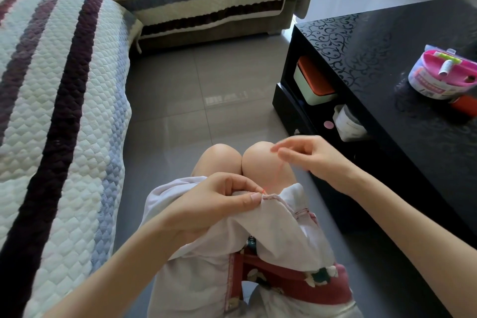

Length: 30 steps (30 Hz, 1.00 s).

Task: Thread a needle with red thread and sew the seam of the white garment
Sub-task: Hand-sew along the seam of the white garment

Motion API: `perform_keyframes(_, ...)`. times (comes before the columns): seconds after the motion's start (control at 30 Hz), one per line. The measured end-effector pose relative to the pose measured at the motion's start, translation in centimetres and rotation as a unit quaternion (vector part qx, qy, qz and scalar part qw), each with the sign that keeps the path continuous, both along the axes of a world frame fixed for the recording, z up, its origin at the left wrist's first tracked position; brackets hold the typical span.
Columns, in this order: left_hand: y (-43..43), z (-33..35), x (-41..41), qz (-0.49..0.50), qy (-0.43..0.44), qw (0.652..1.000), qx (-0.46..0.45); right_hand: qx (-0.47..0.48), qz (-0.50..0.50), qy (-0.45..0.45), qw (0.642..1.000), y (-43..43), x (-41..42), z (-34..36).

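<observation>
Pinching the seam edge of the white garment [278, 230] between thumb and fingers, the left grip [214, 204] rests over the lap. Raised just above the knees, the right grip [312, 157] has its fingertips nipped on the red thread [278, 174], which runs down to the seam by the left thumb. Any needle is too small to make out. A pink-topped tub [444, 77] stands on the black tabletop [374, 64].
</observation>
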<state>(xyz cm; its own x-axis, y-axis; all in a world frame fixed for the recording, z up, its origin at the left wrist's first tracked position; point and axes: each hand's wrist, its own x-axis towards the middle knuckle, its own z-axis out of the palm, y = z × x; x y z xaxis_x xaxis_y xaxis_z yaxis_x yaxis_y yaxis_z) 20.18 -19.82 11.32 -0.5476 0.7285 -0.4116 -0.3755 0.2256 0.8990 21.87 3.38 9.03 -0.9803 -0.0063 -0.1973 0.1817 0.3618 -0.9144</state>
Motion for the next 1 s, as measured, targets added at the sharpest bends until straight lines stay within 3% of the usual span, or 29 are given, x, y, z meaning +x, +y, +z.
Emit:
perform_keyframes(0.13, -0.1, -0.1, 0.0, 0.005, 0.01, 1.0, 0.004, -0.034, 0.153, -0.055, 0.986, -2.5, 2.9, 2.3)
perform_keyframes(0.3, -0.4, -0.2, 0.2, 0.032, 0.143, 0.986, -0.085, -0.082, 0.113, -0.046, 0.989, -2.1, 4.3, 2.0)
perform_keyframes(0.4, -0.1, -0.5, 0.7, 0.034, 0.161, 0.98, -0.108, -0.083, 0.085, -0.052, 0.992, -2.0, 4.9, 1.9)
perform_keyframes(0.53, 0.5, -0.9, 1.0, 0.056, 0.162, 0.976, -0.134, -0.008, 0.05, -0.03, 0.998, -2.2, 5.3, 0.9)
perform_keyframes(0.77, 0.8, -1.0, 1.2, 0.091, 0.125, 0.98, -0.125, 0.145, 0.019, 0.15, 0.978, -3.5, 7.0, 1.7)
perform_keyframes(1.0, 1.0, -1.1, 1.2, 0.099, 0.118, 0.981, -0.114, 0.169, -0.005, 0.139, 0.976, -4.5, 7.2, 1.3)
